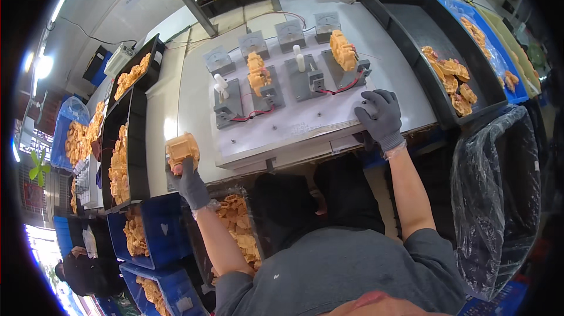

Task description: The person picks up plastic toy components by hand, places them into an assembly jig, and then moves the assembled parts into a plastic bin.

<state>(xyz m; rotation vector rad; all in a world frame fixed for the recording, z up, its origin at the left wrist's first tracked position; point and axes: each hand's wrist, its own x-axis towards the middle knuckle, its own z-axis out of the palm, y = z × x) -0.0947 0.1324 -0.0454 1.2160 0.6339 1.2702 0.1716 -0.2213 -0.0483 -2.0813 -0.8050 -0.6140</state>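
Note:
My left hand (192, 186), in a grey glove, grips a tan moulded plastic part (183, 150) above the table's front left edge. My gloved right hand (380, 117) lies at the front right corner of a raised white board (294, 134), its fingers apart, beside a small stud. On the board stand several grey fixtures with red and black wires. One fixture (267, 99) bears an upright tan part (257, 75); the rightmost fixture (351, 78) bears another tan part (342, 51). The remaining fixtures show white pegs (221, 85). Dial meters (252, 44) line up behind them.
A long black tray (405, 39) on the right holds several tan parts. More filled black trays (140, 139) and blue bins (164, 231) stand left. Tan parts fill a bin (238, 228) below my left arm. A plastic-lined bin (493, 198) stands right. Metal posts (187, 0) rise behind.

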